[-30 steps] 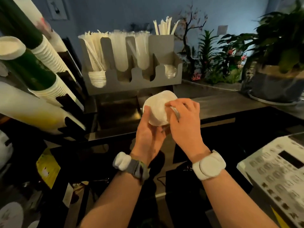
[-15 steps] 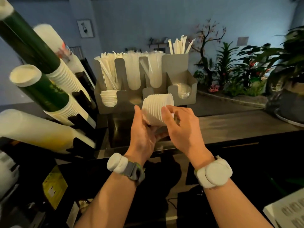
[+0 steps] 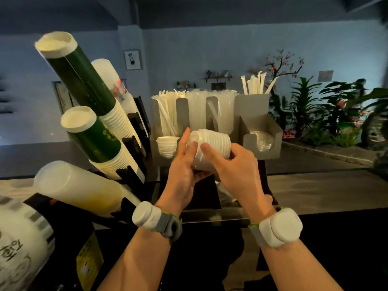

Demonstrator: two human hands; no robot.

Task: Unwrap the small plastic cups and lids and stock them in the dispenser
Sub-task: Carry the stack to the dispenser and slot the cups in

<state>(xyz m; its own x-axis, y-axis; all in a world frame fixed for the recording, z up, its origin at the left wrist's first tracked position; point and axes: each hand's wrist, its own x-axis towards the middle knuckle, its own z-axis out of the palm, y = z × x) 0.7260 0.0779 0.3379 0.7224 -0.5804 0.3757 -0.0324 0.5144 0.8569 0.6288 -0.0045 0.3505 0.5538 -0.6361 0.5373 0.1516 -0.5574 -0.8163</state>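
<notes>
A stack of small white plastic cups (image 3: 212, 141) lies on its side in front of the grey dispenser (image 3: 260, 131). My left hand (image 3: 184, 162) cradles the stack from the left and below, fingers up along its end. My right hand (image 3: 233, 162) grips it from the right, thumb across the front. The dispenser's left slot holds a few small white cups (image 3: 167, 144). Its right slot holds clear lids (image 3: 263, 141). Whether wrap is still on the stack cannot be told.
Slanted tubes of large paper cups (image 3: 98, 122) and a sleeve of clear cups (image 3: 77, 187) jut in from the left. Wrapped straws (image 3: 256, 82) stand in the dispenser's top. Plants (image 3: 327, 114) line the counter at the right.
The view has tilted up and drawn closer to the dispenser. The stack has turned from end-on to side-on and risen toward the dispenser's slots. Both hands still hold it.
</notes>
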